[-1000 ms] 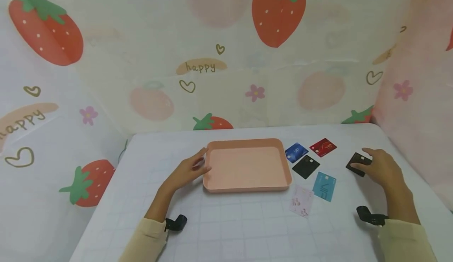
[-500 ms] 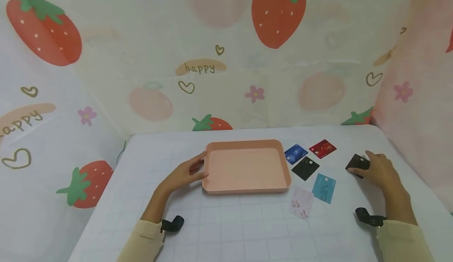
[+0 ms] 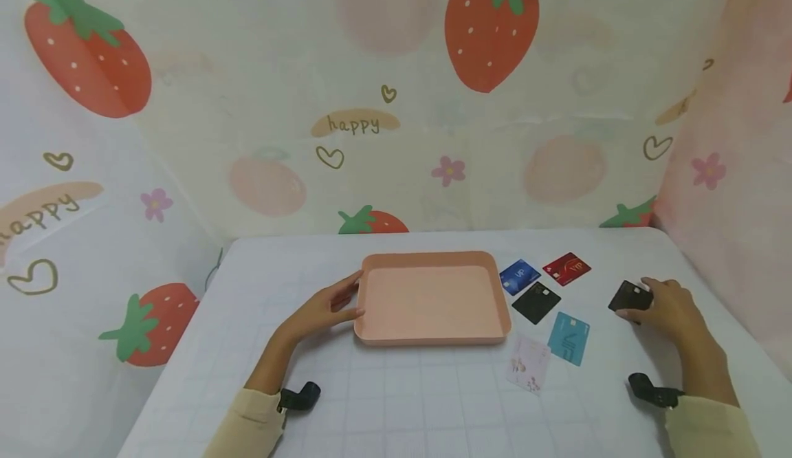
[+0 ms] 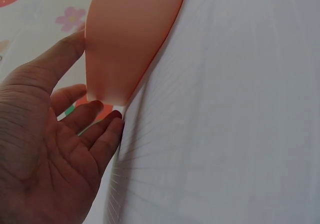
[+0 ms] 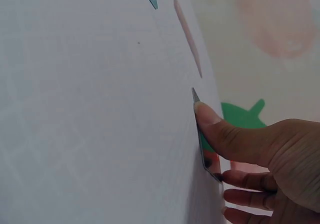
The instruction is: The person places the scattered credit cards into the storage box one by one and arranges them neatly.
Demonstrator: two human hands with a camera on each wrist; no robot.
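My left hand is at the left end of a shallow pink tray, thumb and fingers spread and touching its outer wall. The left wrist view shows the fingers fairly straight beside the tray's corner. At the right, my right hand pinches a black card between thumb and fingertips. Seen edge-on in the right wrist view, this card has the thumb on its near edge and a fingertip at its far corner.
Right of the tray lie a blue card, a red card, another black card, a light blue card and a pale pink card. Printed sheets with strawberries wall the back and sides of the white table.
My right fingers have drawn in from beyond the black card to its edge, and the thumb lies along its near side. My left hand stays at the tray. The head view has shifted slightly.
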